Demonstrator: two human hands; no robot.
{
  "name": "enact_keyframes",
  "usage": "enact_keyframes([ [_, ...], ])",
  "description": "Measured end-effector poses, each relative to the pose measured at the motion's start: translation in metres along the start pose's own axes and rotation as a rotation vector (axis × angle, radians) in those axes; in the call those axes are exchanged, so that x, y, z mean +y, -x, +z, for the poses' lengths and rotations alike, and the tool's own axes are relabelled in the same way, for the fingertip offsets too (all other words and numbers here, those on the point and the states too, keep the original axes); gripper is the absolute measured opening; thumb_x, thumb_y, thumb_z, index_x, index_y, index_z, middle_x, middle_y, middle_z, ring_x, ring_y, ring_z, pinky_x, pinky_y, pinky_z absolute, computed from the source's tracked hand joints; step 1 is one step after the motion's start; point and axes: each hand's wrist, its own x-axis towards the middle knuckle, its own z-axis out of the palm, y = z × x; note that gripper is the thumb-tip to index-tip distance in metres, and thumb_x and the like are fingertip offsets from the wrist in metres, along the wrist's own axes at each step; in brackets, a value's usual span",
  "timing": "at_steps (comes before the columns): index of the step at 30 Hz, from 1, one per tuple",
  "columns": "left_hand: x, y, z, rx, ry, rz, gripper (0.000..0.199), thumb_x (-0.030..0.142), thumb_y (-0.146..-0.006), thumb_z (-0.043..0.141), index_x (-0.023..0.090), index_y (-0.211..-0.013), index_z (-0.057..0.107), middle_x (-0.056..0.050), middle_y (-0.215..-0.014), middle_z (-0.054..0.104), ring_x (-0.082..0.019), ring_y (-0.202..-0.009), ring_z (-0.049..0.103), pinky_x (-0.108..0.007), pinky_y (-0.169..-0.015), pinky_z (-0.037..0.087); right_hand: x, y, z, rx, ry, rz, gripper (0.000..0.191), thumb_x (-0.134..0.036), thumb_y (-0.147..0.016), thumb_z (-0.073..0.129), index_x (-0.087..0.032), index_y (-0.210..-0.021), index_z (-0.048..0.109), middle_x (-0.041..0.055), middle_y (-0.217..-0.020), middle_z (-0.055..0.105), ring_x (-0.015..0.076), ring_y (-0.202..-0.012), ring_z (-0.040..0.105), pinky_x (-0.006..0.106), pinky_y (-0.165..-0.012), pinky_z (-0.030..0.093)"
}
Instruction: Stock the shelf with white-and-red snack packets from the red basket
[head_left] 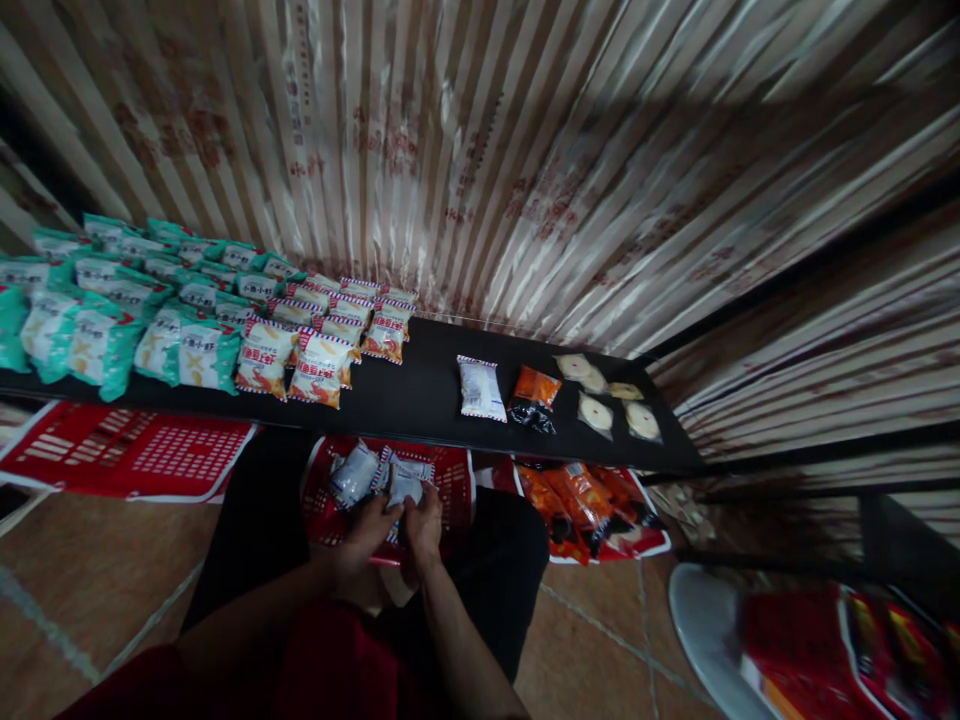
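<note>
Between my legs sits a red basket (pixel 463 480) with several white and blue snack bags (pixel 355 474) in it. My left hand (pixel 373 526) and my right hand (pixel 424 522) meet over this basket, both with fingers closed on one small snack bag (pixel 405 486). Its lower part is covered by my fingers. On the black shelf (pixel 420 400) just beyond, a single white bag (pixel 481 388) lies back side up. Beside it rests an orange and black bag (pixel 534 397).
Teal bags (pixel 109 340) in rows fill the shelf's left, next to rows of white and red bags (pixel 322 365). Round pale packets (pixel 595 414) lie at the right. Below stand a red basket (pixel 135 450) and another with orange bags (pixel 585 500). A grey stool (pixel 701 620) is lower right.
</note>
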Motion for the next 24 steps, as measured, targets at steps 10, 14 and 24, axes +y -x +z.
enact_keyframes([
  [10, -0.002, 0.013, -0.025, 0.137, 0.456, -0.017, 0.069, 0.073, -0.056, 0.057, 0.012, -0.087, 0.06, -0.009, -0.085, 0.066, -0.025, -0.087, 0.062, -0.032, -0.077, 0.046, -0.018, 0.022, 0.02, 0.003, -0.124, -0.157, 0.056, -0.031, -0.07, 0.057, -0.011, -0.122, 0.05, 0.017, -0.125, 0.054, 0.0284, -0.12, 0.048, 0.042, -0.102, 0.036],
  [14, 0.002, 0.017, -0.029, 0.11, 0.585, 0.005, 0.057, 0.063, -0.062, 0.061, 0.013, -0.09, 0.06, -0.009, -0.087, 0.068, -0.025, -0.088, 0.063, -0.035, -0.082, 0.047, -0.023, 0.029, 0.02, -0.051, -0.177, -0.138, 0.062, -0.033, -0.069, 0.058, -0.009, -0.126, 0.048, 0.0181, -0.129, 0.051, 0.0282, -0.122, 0.045, 0.042, -0.103, 0.035],
  [24, -0.01, 0.011, -0.03, 0.201, 0.541, -0.037, 0.038, 0.047, -0.078, 0.059, 0.015, -0.098, 0.061, -0.009, -0.089, 0.07, -0.025, -0.086, 0.067, -0.032, -0.074, 0.051, -0.025, 0.024, 0.015, -0.205, -0.558, 0.269, 0.066, -0.042, -0.069, 0.062, -0.016, -0.127, 0.047, 0.0115, -0.117, 0.061, 0.0221, -0.102, 0.061, 0.032, -0.088, 0.048],
])
